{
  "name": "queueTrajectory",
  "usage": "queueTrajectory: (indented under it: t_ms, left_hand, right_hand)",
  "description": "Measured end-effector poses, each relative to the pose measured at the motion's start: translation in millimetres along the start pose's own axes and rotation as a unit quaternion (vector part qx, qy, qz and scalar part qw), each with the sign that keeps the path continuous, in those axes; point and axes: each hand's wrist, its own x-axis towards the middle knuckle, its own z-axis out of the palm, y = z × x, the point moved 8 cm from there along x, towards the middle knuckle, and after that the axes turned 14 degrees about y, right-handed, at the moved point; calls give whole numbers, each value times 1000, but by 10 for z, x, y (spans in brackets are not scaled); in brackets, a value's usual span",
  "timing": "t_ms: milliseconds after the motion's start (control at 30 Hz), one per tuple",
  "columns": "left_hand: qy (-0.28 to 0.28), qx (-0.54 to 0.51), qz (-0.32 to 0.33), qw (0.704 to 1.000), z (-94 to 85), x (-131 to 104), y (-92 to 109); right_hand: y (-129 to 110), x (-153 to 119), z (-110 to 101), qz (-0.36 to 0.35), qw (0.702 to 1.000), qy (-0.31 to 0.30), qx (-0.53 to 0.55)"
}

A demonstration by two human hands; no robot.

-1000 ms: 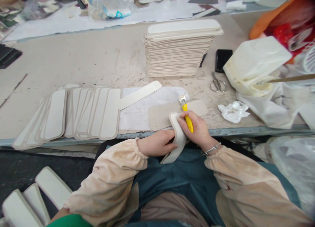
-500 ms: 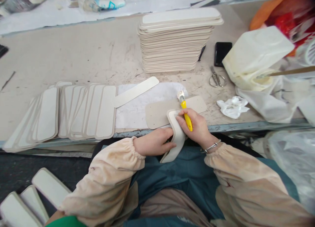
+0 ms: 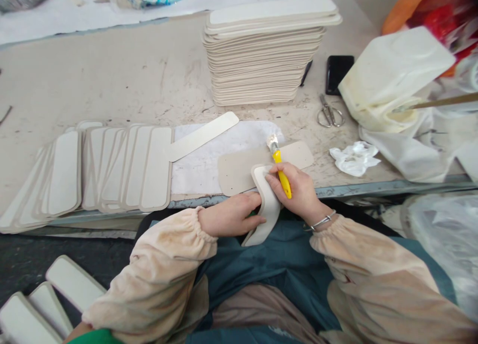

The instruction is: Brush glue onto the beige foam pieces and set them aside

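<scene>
A bent, white-faced strip with a beige border [image 3: 269,204] is held over the table's front edge. My left hand [image 3: 239,214] grips its lower left side, thumb on the white face and the other fingers partly hidden behind. At its upper end, the fingers of my right hand [image 3: 295,187] pinch the strip. That hand also holds a yellow-handled brush [image 3: 282,174], bristles up and coated in something white. Beyond the strip lies a flat beige piece with small holes [image 3: 239,170], on a white sheet [image 3: 196,177]. A narrow white strip [image 3: 205,136] rests slantwise to the left.
Bordered strips [image 3: 157,170] lie overlapping at left. A tall stack [image 3: 257,65] stands behind. To the right are scissors [image 3: 329,112], a black phone [image 3: 339,74], a tilted plastic jug [image 3: 396,70] and crumpled white tissue [image 3: 354,158]. More strips [image 3: 72,282] lie low at left.
The camera view has shifted slightly, so the table things sit a little higher and wider. Both hands keep hold of the bent strip, and the brush stays in my right hand.
</scene>
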Motion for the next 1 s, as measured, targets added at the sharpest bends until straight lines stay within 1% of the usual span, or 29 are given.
queueTrajectory:
  t_ms: [200,367,433,500,633,733,833,933,1000]
  left_hand:
    - [2,-11,-3,1000,-9,5,-1]
    - [-3,-2,5,1000,-13,10,-2]
    - [-6,-1,6,1000,-14,14,3]
    - [2,4,-3,1000,-31,21,-8]
    - [27,4,-22,999,-70,33,-41]
    - [41,-40,-49,997,-66,37,-92]
    - [61,-123,-90,986,-41,46,-158]
    - [71,-220,-132,964,19,52,-195]
    - [79,-283,-157,943,56,54,-205]
  right_hand:
    - [-3,4,8,-11,1000,3,-2]
    - [-15,13,-6,1,1000,10,26]
    - [-4,15,-37,24,998,22,49]
    - [41,10,-63,67,994,34,80]
    - [169,1,-121,158,971,90,153]
    - [216,22,-164,187,951,145,196]
    - [206,72,-182,199,939,174,219]
    - [156,144,-197,201,933,190,231]
    - [122,192,-205,200,929,199,238]
